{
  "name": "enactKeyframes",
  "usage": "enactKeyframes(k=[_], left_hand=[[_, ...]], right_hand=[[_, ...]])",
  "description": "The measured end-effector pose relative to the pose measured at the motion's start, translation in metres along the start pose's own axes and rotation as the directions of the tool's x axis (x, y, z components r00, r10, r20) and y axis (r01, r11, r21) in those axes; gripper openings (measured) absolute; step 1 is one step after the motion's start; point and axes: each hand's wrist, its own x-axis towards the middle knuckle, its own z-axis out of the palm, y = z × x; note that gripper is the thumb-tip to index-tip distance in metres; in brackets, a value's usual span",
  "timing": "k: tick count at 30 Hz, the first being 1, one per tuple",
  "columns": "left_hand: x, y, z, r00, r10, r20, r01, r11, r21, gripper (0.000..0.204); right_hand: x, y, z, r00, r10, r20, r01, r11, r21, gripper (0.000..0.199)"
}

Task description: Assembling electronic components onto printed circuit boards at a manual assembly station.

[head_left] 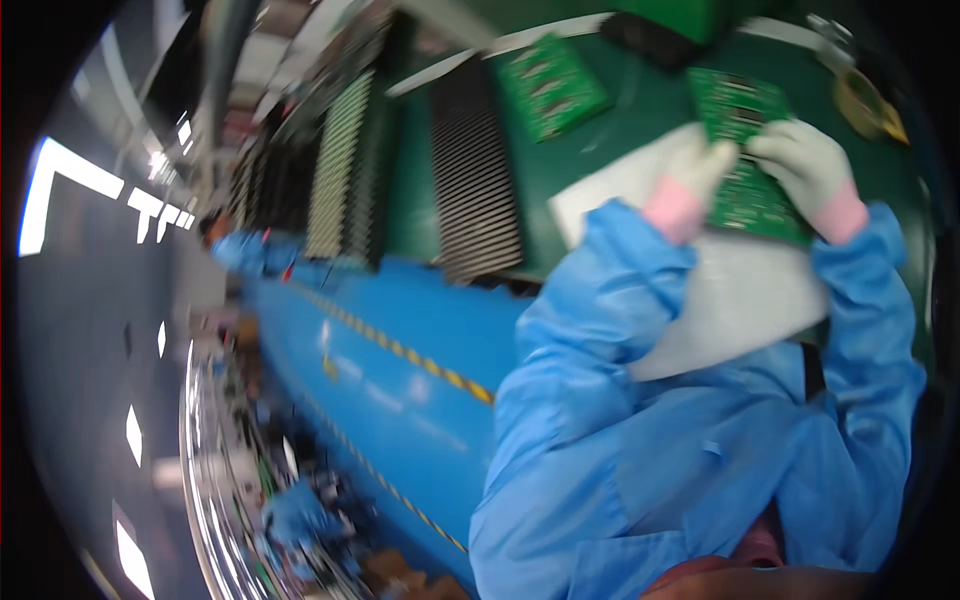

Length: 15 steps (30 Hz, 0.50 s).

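A green circuit board (755,205) with dark and pale components lies at a slant over a white sheet (735,290) in front of me. My left hand (697,165), in a pale glove with a pink cuff, is closed on the board's left edge. From the right, my right hand (808,165), gloved the same way, reaches across the board. Its fingers are bent together, with their tips at the board's middle near my left thumb. Anything small between those fingertips is too blurred to make out.
Another green board (553,87) lies on the green tabletop (405,190), beside a black slotted rack (475,180). A pale ridged rack (340,170) stands farther left. A tape roll (860,103) sits at far right. Beyond the table is a blue floor (400,330); people work at left.
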Motion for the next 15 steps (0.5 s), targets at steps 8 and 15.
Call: enactKeyframes(k=[8,15], left_hand=[[0.004,-0.018,-0.002,0.996,0.076,0.051,-0.051,0.923,-0.383,0.023],[0.005,-0.019,-0.004,0.997,0.050,0.059,-0.022,0.915,-0.402,0.022]], right_hand=[[-0.012,0.017,0.017,0.992,0.113,0.064,-0.118,0.990,0.079,0.020],[-0.012,0.019,0.022,0.977,0.196,0.086,-0.207,0.967,0.150,0.017]])
